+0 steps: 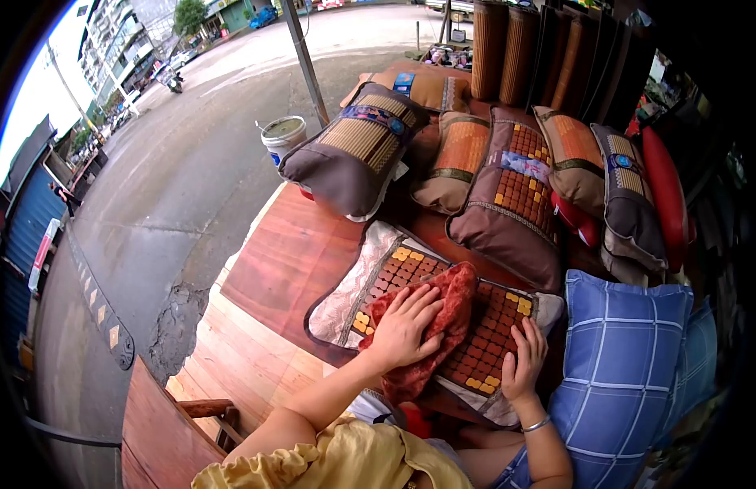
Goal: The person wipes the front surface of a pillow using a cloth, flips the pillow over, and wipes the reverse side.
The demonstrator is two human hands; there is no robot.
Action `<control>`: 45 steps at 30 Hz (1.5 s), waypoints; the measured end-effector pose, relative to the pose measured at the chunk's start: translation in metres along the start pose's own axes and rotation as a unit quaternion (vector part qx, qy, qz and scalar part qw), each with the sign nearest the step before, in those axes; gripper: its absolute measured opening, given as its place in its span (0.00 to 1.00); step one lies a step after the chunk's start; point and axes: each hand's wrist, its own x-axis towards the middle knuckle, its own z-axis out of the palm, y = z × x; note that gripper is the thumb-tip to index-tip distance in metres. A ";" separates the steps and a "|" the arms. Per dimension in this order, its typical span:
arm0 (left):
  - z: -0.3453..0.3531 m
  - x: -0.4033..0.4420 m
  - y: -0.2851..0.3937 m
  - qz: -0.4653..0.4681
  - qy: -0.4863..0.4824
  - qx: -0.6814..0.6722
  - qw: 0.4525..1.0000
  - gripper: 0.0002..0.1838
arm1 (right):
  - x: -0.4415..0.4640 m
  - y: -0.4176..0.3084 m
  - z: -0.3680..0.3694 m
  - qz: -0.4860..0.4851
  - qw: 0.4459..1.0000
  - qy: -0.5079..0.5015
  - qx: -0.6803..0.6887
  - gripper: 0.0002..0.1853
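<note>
A pillow with brown and yellow tiles (498, 328) lies flat on the wooden surface in front of me. Spread over a red cloth (455, 303), my left hand (406, 326) presses it against the middle of the pillow. I cannot see whether its fingers grip any of the fabric; they look extended. My right hand (524, 361), with a bracelet at the wrist, rests on the pillow's right end, fingers extended and holding nothing.
Several pillows (508, 196) are piled behind the tiled one. Blue checked pillows (626, 367) stand at the right. Rolled mats (520, 57) rise at the back. A white bucket (282, 138) and a pole (306, 61) stand beyond the boards (239, 350). A wooden panel (162, 432) is lower left.
</note>
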 end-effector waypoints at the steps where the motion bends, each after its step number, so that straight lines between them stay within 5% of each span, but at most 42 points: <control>1: -0.002 0.001 -0.006 0.001 0.004 -0.007 1.000 0.33 | 0.000 0.001 0.000 0.000 1.000 0.000 0.001 0.24; 6: -0.012 -0.010 -0.064 -0.122 0.076 -0.025 0.989 0.29 | -0.001 0.002 0.001 -0.004 1.000 0.001 -0.002 0.24; 11: -0.008 -0.044 -0.134 -0.335 0.103 -0.228 0.908 0.31 | -0.002 0.003 0.001 -0.008 1.000 -0.007 -0.005 0.25; 18: -0.007 -0.037 -0.080 -0.156 0.132 -0.070 0.976 0.30 | -0.003 0.004 0.002 -0.006 1.000 -0.008 -0.013 0.26; 24: -0.008 -0.009 -0.017 -0.016 -0.003 -0.009 1.000 0.33 | -0.002 0.004 0.002 -0.007 1.000 -0.010 -0.016 0.26; 30: -0.012 0.028 -0.061 -0.066 0.029 -0.033 0.997 0.30 | -0.003 0.004 0.001 -0.002 1.000 -0.015 -0.011 0.26; 36: -0.001 0.052 -0.163 -0.219 -0.037 -0.171 0.960 0.28 | -0.003 0.004 0.002 -0.005 1.000 -0.012 -0.016 0.26; 45: 0.012 0.047 -0.190 -0.284 0.000 -0.212 0.935 0.29 | -0.003 0.003 0.002 -0.003 1.000 -0.011 -0.013 0.25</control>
